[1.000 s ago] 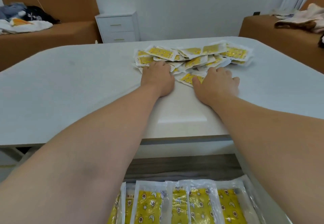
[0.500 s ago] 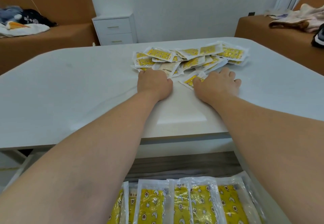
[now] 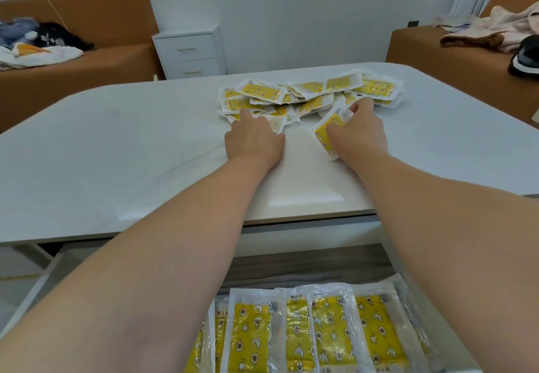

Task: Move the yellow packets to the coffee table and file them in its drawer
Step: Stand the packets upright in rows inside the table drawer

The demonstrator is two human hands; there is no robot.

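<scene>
A loose pile of yellow packets [image 3: 309, 92] lies on the white coffee table [image 3: 116, 153], toward its far side. My right hand [image 3: 361, 136] grips one yellow packet [image 3: 322, 133] at the pile's near right edge and has it tilted up off the tabletop. At the near left edge of the pile my left hand [image 3: 253, 142] rests palm down, its fingers reaching onto the packets. Below the table's front edge the drawer [image 3: 306, 264] stands open, with several yellow packets [image 3: 320, 334] filed upright in a row at its near end.
A white two-drawer nightstand [image 3: 189, 54] stands against the far wall. A brown sofa [image 3: 73, 78] with clothes on it is at the back left. Another brown sofa [image 3: 455, 63] with clothes and a shoe is at the right.
My right hand went from lying flat on the pile's edge to gripping one packet and lifting its edge. The left hand slid slightly forward onto the pile.
</scene>
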